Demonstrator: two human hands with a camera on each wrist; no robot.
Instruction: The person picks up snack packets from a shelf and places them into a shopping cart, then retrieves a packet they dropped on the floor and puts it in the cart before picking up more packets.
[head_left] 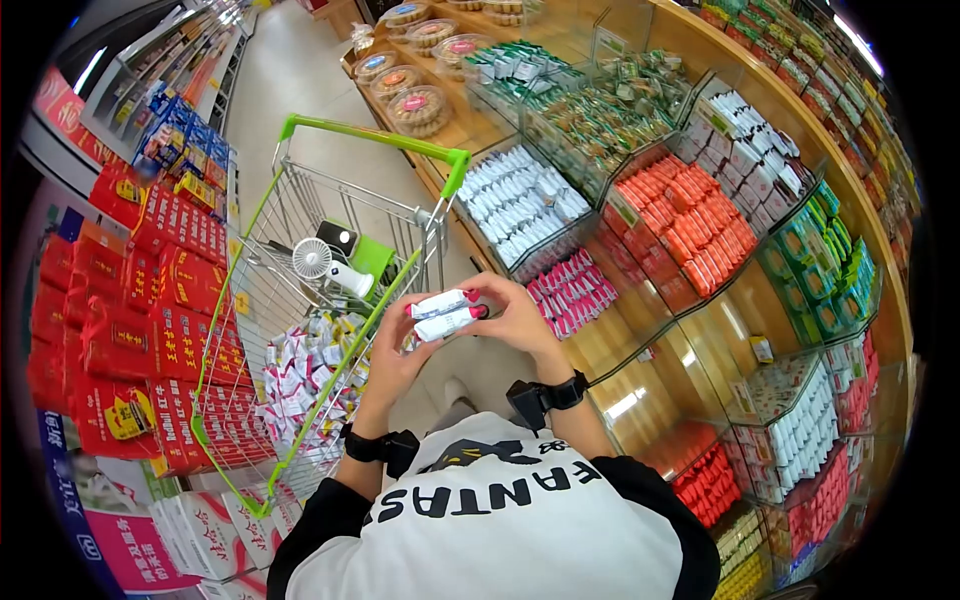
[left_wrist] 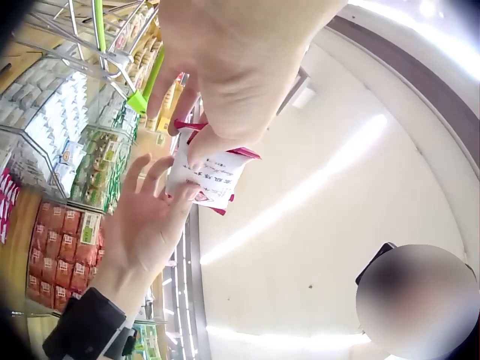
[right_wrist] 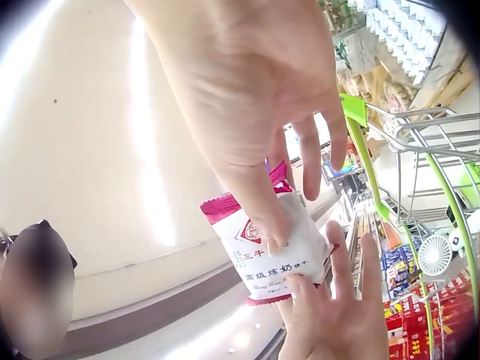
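A wooden display unit [head_left: 635, 388] extends along the person's right side, fitted with clear bins at several levels. Stacks of red cartons [head_left: 190, 330] stand along the person's left side. Between these two, a wire shopping cart [head_left: 460, 165] with a green rim is positioned ahead and to the left of the person. The person wears a white shirt [head_left: 520, 530] with black sleeves and dark lettering on it. On the display unit, the bins nearest the cart contain white-wrapped goods [head_left: 525, 205], orange-red packets [head_left: 690, 222] and, at a lower level, magenta packets [head_left: 572, 292]. Round clear tubs [head_left: 418, 112] are set at the unit's far end. Inside the cart lies a heap of small packets [head_left: 310, 365], mostly white with pink and yellow markings. The left hand [head_left: 398, 345] and the right hand [head_left: 518, 312] are raised in front of the shirt, near the cart's rim, and face each other. Both are clamped on the same load: each thumb presses the printed face, with the other fingers behind or beyond it. In the cart, a white fan [head_left: 312, 258] lies near a green item [head_left: 372, 262]. A black wrist device [head_left: 547, 398] is strapped to each wrist. The load consists of two white packets [head_left: 448, 323] with magenta ends, held side by side between the hands, above the floor; the right wrist view shows dark printed characters on one wrapper.
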